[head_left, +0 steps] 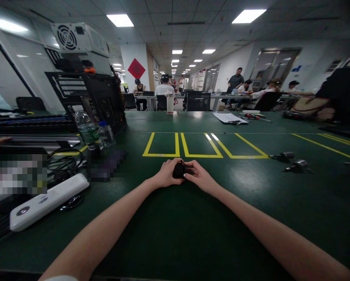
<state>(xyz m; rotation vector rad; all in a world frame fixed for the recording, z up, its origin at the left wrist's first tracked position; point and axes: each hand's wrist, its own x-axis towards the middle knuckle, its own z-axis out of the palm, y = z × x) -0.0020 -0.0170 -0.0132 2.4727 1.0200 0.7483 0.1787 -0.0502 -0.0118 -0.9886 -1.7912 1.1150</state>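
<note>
Both my arms reach out over the green table. My left hand and my right hand meet in the middle, fingers curled round a small black object held just above the mat. What the object is I cannot make out. It sits a little in front of the yellow marked boxes.
A white power strip and black cables lie at the left, with two water bottles and an open computer case behind. Two small metal tools lie at the right. Papers and a cup sit far back. People work at distant tables.
</note>
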